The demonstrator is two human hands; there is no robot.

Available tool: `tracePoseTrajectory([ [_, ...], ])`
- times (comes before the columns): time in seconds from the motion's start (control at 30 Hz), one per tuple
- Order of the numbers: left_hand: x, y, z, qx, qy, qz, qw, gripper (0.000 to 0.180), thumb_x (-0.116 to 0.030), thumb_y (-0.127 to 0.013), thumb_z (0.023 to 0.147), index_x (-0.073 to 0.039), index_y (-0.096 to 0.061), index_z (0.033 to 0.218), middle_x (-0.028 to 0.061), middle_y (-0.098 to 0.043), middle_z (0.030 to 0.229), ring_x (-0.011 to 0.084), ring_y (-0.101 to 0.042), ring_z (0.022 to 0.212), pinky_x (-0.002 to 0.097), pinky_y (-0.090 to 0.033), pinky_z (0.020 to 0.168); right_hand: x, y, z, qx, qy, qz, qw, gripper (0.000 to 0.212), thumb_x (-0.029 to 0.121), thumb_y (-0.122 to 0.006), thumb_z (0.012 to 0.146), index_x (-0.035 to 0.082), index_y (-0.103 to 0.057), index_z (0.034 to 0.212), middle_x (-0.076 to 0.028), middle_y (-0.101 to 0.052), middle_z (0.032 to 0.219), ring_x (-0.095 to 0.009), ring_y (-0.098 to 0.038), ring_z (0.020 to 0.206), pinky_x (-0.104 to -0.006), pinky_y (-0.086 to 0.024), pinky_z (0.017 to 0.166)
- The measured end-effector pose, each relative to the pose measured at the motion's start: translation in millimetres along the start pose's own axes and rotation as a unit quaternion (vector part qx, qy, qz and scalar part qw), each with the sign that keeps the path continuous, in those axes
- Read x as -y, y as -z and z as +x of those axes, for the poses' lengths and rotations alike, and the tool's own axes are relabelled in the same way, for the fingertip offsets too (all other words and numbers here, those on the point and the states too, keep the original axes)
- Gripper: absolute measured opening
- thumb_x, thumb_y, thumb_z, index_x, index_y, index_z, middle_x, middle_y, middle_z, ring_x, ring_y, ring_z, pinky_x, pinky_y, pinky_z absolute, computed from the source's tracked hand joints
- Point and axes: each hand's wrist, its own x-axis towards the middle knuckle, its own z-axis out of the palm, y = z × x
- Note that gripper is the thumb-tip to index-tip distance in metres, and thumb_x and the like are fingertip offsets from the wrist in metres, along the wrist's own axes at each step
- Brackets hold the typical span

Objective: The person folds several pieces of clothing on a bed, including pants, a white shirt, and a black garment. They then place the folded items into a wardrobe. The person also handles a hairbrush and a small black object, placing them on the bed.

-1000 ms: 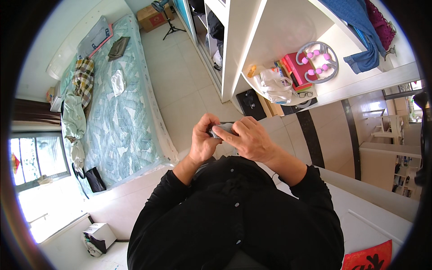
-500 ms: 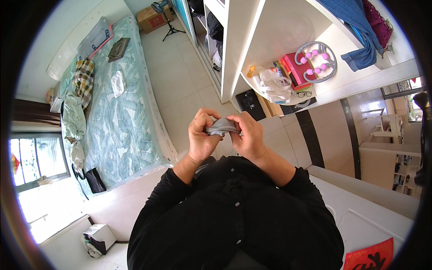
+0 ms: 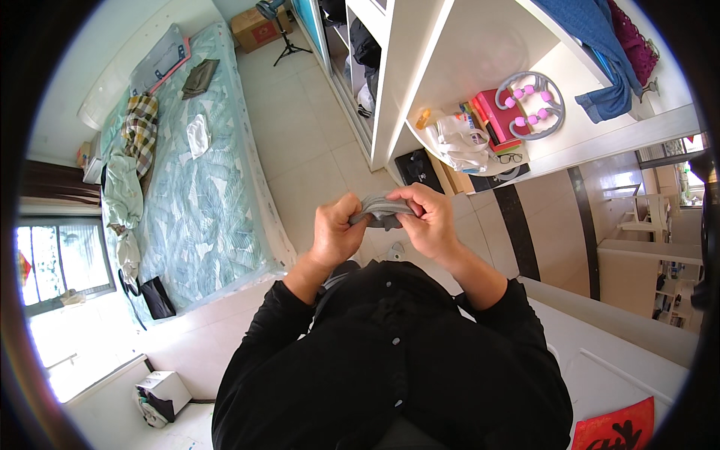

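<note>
Between my hands, in front of my chest, is a small bunched grey sock (image 3: 384, 204). My left hand (image 3: 337, 226) is closed on one end, its fingers curled over the fabric. At the other end, my right hand (image 3: 431, 221) pinches the opening edge between thumb and fingers. The cloth is stretched between the two grips, and a loose fold hangs below. Part of it is hidden by my fingers.
Left is a bed (image 3: 217, 217) with a white folded cloth (image 3: 198, 136), dark folded clothing (image 3: 200, 78) and a checked shirt (image 3: 141, 127). Ahead right, a shelf (image 3: 517, 166) holds books, glasses (image 3: 511, 158) and a roller massager (image 3: 531, 105). A tripod fan (image 3: 285, 37) stands by a cardboard box (image 3: 253, 30).
My hands have moved slightly apart and to the right, spreading the grey sock wider. A loose fold now hangs below it. My right elbow has shifted outward.
</note>
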Motion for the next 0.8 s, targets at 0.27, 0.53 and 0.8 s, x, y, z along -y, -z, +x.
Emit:
tracePoseTrajectory([
  [0.27, 7.3, -14.6, 6.1, 0.103, 0.054, -0.493, 0.862, 0.048, -0.008, -0.064, 0.100, -0.003, -0.034, 0.137, 0.0162, -0.056, 0.129, 0.0243, -0.057, 0.124, 0.0430, -0.053, 0.102, -3.8, -14.8, 2.5, -0.032, 0.126, -0.159, 0.979, 0.028, -0.010, -0.071, 0.079, 0.006, -0.072, 0.102, -0.006, -0.049, 0.072, -0.019, -0.052, 0.059, -0.0339, -0.045, 0.055],
  [0.53, 27.2, -18.5, 9.5, 0.007, 0.212, -0.464, 0.860, 0.034, -0.017, -0.073, 0.100, -0.001, -0.058, 0.126, 0.0057, -0.068, 0.110, 0.0148, -0.063, 0.102, 0.0318, -0.052, 0.090, -11.6, -17.8, -15.7, 0.059, 0.195, -0.141, 0.969, 0.033, 0.014, -0.086, 0.078, 0.008, -0.068, 0.105, -0.011, -0.066, 0.102, -0.031, -0.065, 0.086, -0.0401, -0.053, 0.073],
  [0.8, 55.1, -38.7, 7.5, -0.069, 0.123, -0.306, 0.941, 0.024, -0.004, -0.078, 0.092, -0.003, -0.059, 0.107, 0.0028, -0.067, 0.095, 0.0125, -0.062, 0.088, 0.0280, -0.051, 0.078, -63.3, -32.8, -16.9, 0.020, -0.289, 0.138, 0.947, 0.043, 0.014, -0.084, 0.087, -0.003, -0.063, 0.121, -0.014, -0.071, 0.093, -0.024, -0.072, 0.088, -0.0362, -0.057, 0.079],
])
